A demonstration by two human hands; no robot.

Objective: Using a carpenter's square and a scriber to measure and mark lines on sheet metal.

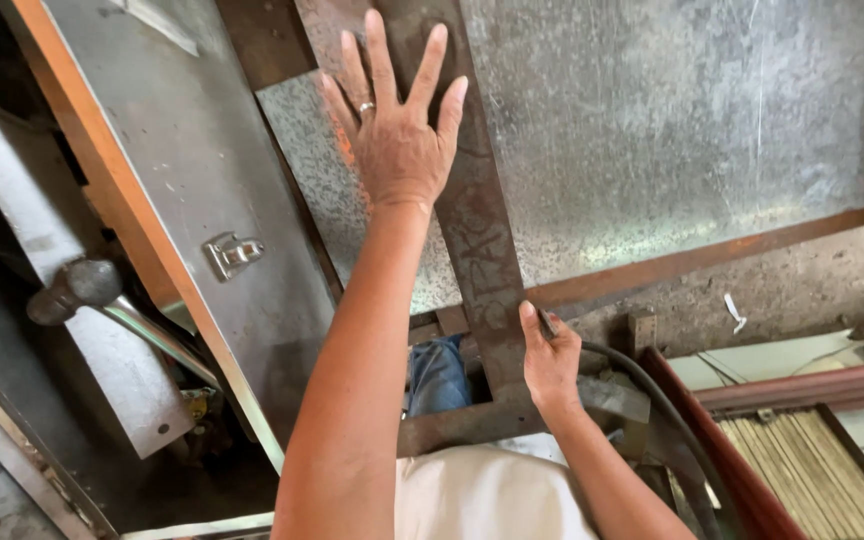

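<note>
Pressing flat, left hand (399,140) splayed open on rusty steel bar (480,240) running near-vertical; right hand (549,362) gripping its lower edge.

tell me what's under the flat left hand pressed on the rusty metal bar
The left hand lies flat on the rusty flat metal bar, which rests over a galvanized metal sheet. The bar's surface beneath the palm is hidden.

metal latch (233,253), hammer (77,288), rod bundle (812,470)
</note>
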